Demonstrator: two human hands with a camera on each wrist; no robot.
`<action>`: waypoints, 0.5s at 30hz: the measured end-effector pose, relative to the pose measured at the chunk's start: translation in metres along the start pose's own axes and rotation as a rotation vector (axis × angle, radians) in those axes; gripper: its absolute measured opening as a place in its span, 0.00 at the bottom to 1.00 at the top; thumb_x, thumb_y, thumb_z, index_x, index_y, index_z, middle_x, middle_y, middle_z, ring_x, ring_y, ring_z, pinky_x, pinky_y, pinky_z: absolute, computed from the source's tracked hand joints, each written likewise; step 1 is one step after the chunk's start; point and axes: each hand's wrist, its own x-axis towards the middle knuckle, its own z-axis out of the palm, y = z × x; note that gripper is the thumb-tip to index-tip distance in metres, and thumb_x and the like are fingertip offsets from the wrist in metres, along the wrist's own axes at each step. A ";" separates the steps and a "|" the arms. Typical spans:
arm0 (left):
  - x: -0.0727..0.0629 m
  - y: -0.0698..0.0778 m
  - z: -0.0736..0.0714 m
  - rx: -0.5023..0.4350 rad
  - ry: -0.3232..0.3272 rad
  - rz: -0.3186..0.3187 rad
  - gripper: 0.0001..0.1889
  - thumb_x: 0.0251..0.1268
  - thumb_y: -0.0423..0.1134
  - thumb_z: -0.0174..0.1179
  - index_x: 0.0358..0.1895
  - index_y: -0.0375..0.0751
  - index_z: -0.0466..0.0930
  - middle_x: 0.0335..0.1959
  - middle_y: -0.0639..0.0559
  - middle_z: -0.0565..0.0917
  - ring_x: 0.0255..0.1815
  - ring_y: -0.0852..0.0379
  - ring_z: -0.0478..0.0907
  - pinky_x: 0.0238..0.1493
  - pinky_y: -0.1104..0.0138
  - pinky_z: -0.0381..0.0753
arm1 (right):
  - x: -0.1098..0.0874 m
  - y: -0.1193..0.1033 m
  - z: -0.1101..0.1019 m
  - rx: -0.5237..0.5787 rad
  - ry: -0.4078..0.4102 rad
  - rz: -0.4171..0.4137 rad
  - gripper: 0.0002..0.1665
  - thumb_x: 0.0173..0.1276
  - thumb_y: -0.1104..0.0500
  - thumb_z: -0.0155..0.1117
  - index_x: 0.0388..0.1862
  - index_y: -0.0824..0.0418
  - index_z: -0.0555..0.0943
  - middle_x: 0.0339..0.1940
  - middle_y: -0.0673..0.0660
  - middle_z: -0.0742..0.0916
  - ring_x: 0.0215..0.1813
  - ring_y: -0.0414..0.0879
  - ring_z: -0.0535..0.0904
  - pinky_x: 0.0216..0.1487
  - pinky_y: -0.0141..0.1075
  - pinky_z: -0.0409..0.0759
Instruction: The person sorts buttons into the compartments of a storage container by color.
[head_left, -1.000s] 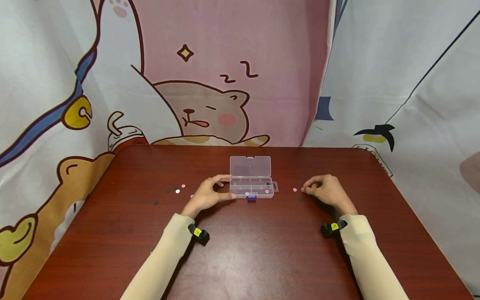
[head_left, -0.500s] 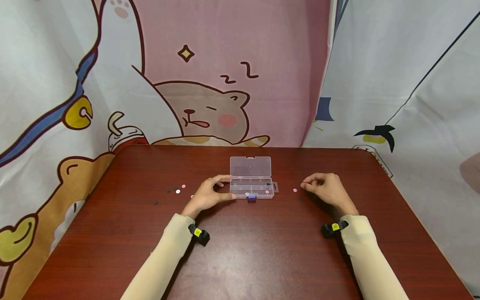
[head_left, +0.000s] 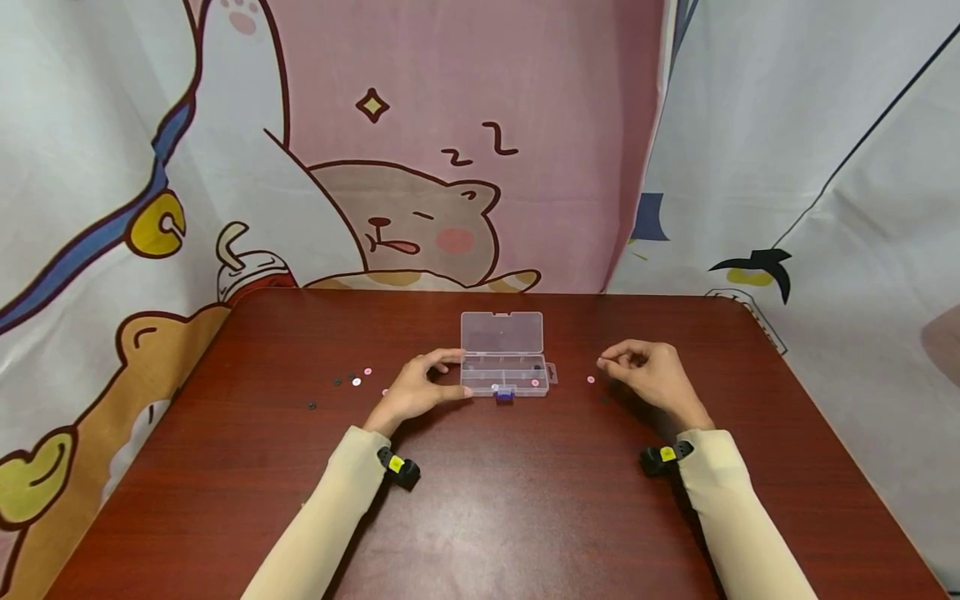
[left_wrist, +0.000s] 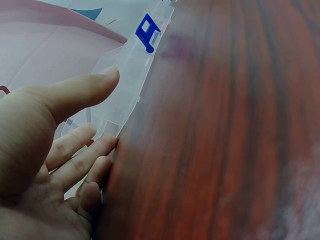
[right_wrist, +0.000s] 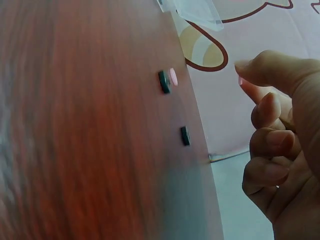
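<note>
A clear compartment box [head_left: 504,382] stands on the table with its lid raised at the back and a blue latch [head_left: 505,398] at the front. My left hand [head_left: 417,387] holds its left end, thumb at the front edge and fingers at the back; the left wrist view shows the thumb [left_wrist: 82,92] along the box wall. To the right of the box, my right hand [head_left: 651,375] is raised above the table. Its thumb and forefinger pinch a small pink button [right_wrist: 240,80], mostly hidden by the fingertips. A few buttons lie inside the box, including a pink one [head_left: 535,383].
Right of the box lie a pink button [right_wrist: 173,77] and two black buttons, one [right_wrist: 164,82] beside the pink one and another [right_wrist: 185,135] apart. Several black, white [head_left: 356,382] and pink buttons are scattered left of my left hand. A printed curtain hangs behind the table [head_left: 480,517].
My right hand has lifted off the table and shifted slightly left, with the pink button between its fingertips. My left hand and the box have stayed put.
</note>
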 end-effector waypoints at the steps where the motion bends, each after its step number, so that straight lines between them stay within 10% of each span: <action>1: 0.000 0.000 0.000 -0.002 -0.001 0.001 0.34 0.55 0.45 0.78 0.68 0.53 0.79 0.64 0.58 0.83 0.63 0.50 0.75 0.66 0.51 0.73 | 0.000 -0.001 0.001 0.007 0.002 -0.005 0.07 0.67 0.49 0.75 0.36 0.50 0.89 0.24 0.51 0.80 0.24 0.40 0.72 0.25 0.31 0.70; 15: 0.000 0.001 -0.001 -0.004 0.001 0.000 0.34 0.55 0.45 0.78 0.67 0.53 0.79 0.64 0.57 0.83 0.63 0.50 0.75 0.66 0.51 0.73 | 0.000 -0.021 0.019 0.075 -0.038 -0.054 0.05 0.65 0.52 0.77 0.37 0.50 0.89 0.23 0.51 0.80 0.24 0.40 0.72 0.23 0.30 0.71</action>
